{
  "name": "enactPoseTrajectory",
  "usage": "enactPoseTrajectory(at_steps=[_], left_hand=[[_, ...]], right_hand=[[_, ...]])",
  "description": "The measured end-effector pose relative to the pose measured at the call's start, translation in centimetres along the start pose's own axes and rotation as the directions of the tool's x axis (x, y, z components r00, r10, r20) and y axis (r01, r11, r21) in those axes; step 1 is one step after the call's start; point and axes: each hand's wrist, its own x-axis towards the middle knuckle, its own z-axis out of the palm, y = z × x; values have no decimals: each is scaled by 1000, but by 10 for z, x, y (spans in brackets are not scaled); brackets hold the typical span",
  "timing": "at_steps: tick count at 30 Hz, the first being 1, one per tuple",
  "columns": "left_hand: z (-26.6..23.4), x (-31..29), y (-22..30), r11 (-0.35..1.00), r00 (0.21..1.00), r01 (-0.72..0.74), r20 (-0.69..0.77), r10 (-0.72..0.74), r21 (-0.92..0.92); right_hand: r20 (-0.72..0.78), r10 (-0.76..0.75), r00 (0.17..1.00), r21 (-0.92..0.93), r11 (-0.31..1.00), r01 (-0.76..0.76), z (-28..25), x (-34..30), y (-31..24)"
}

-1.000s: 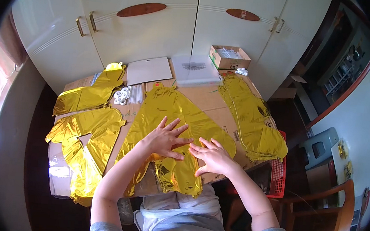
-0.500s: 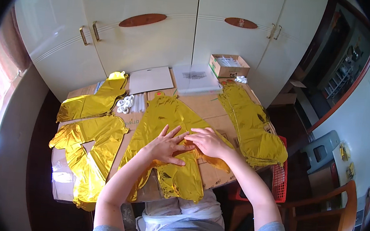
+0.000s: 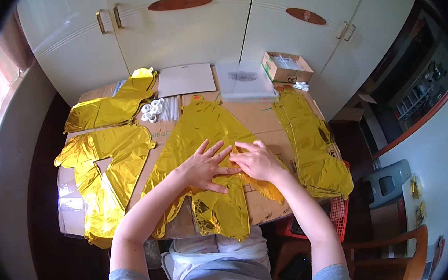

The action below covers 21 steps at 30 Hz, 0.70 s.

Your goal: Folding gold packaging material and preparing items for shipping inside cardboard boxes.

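A flat gold foil balloon [image 3: 209,125], broad with a pointed top, lies in front of me on a cardboard-covered table. My left hand [image 3: 206,168] rests palm down on its lower middle, fingers spread wide. Beside it my right hand [image 3: 258,162] touches the same foil, its fingers bent and a little apart, their tips close to the left fingers. Orange-tinted foil shows under and below the right hand. What lies beneath both palms is hidden. More gold foil balloons are laid out flat: two at the left [image 3: 108,169] [image 3: 111,105] and one at the right [image 3: 310,143].
White tape-like rolls [image 3: 152,110] and clear straws [image 3: 171,109] sit left of the middle balloon. At the back are a grey board [image 3: 186,80], a translucent sheet [image 3: 244,82] and a cardboard box [image 3: 287,68] of white sticks. A red basket [image 3: 338,218] and wooden chair [image 3: 412,260] stand at right.
The view has shifted slightly. My right hand's fingers are more bent and raised at the knuckles than before. My left hand stays spread on the foil.
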Motion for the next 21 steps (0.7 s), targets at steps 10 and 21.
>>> enactPoseTrajectory(at_steps=[10,21], left_hand=[[-5,0,2,999,1000,18,12,-18,-30],[-1,1,-1,1000,998,10,54,-10,-2]], right_hand=[[27,25,999,-105,994,-23,7,23,20],[39,-4,999,-163,986,11,19,30,31]])
